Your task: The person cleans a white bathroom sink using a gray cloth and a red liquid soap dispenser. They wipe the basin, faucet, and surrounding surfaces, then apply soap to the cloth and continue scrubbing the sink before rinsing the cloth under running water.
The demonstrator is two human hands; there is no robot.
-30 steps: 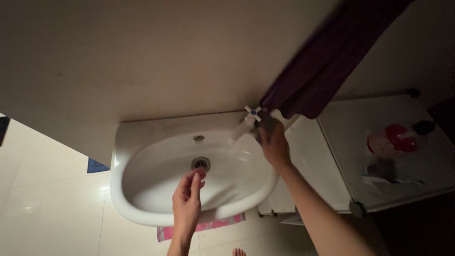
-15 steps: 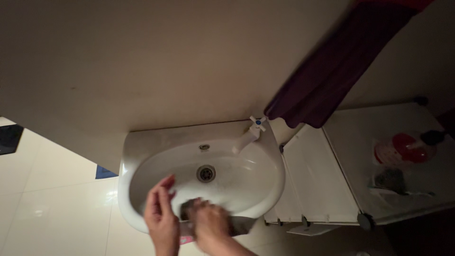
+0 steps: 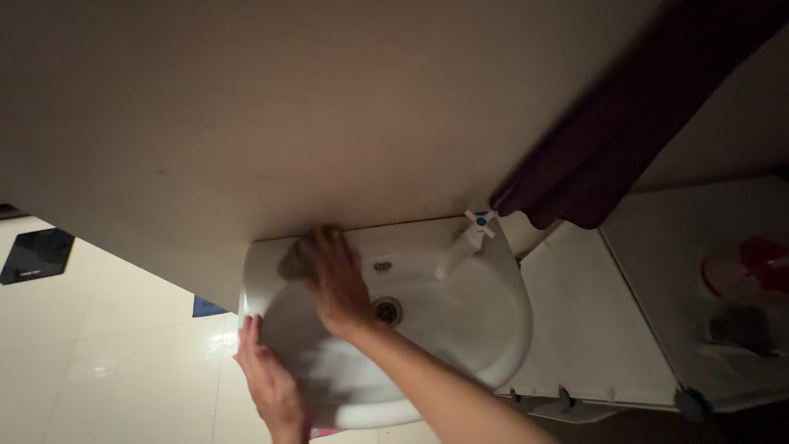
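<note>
Sink point(image 3: 493, 329) scrubbing midway: my right hand point(image 3: 335, 279) pressed a grey scrub pad point(image 3: 294, 261) on the far-left rim; my left hand point(image 3: 267, 380), open, braced the near-left edge. Remaining rim and tap point(image 3: 464, 240) unwiped.

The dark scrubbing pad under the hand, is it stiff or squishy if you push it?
The dark scrubbing pad probably squashes: it looks bunched under the right hand. It's likely light, since fingers alone cover it. On the white ceramic sink it may slide easily.
</note>
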